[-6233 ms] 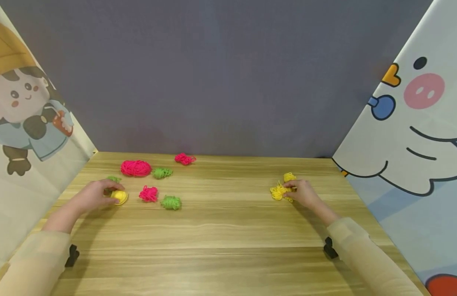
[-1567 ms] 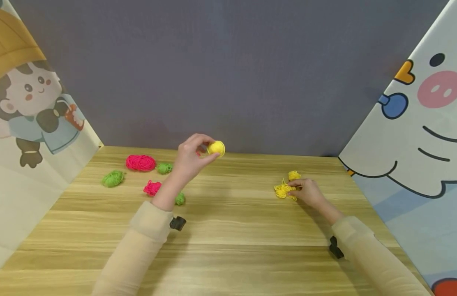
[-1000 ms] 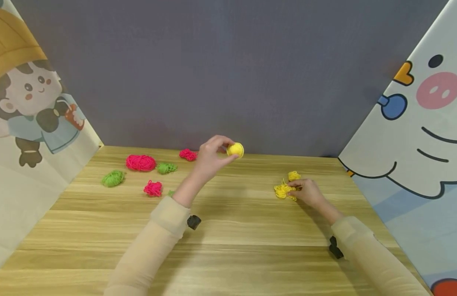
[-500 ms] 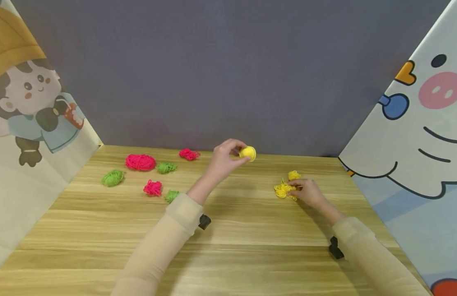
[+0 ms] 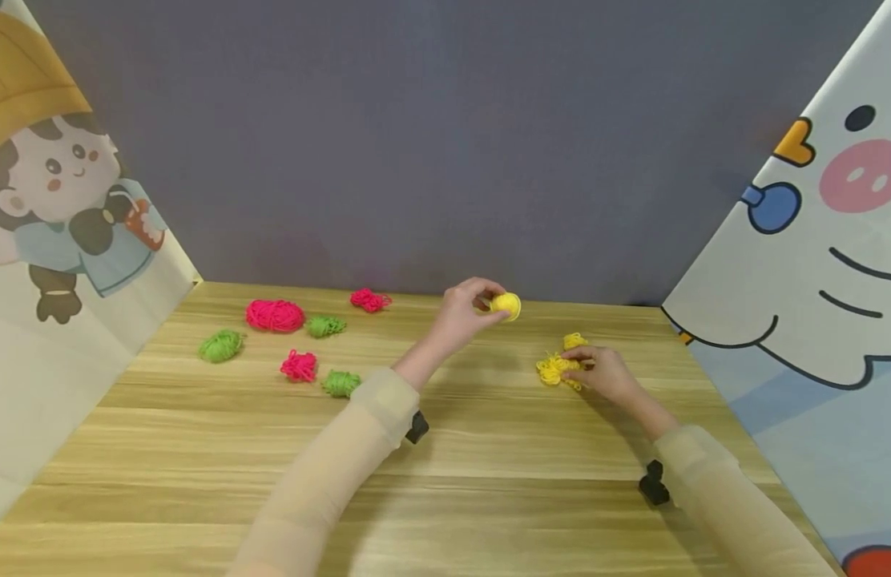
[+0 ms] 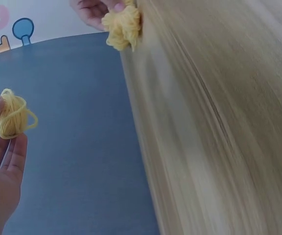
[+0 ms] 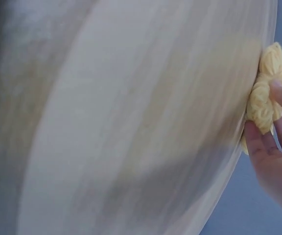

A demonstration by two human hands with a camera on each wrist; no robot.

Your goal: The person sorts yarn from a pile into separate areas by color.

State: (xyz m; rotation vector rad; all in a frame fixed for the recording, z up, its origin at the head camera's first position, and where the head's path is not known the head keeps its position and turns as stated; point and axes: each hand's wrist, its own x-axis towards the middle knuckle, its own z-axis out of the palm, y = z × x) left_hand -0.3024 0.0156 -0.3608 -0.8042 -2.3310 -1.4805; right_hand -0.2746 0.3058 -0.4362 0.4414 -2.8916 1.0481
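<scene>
Hands at the yarn piles: we see the left hand (image 5: 461, 311) pinch a small yellow yarn ball (image 5: 505, 305) above the counter (image 5: 445, 449), near the loose yellow yarn (image 5: 556, 369) that the right hand (image 5: 606, 374) pins down, apparently gathering like colours together.

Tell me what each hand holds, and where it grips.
The left hand pinches a small yellow yarn ball by its side, at the fingertips, above the table. The right hand rests on the loose yellow yarn pile with curled fingers.
</scene>
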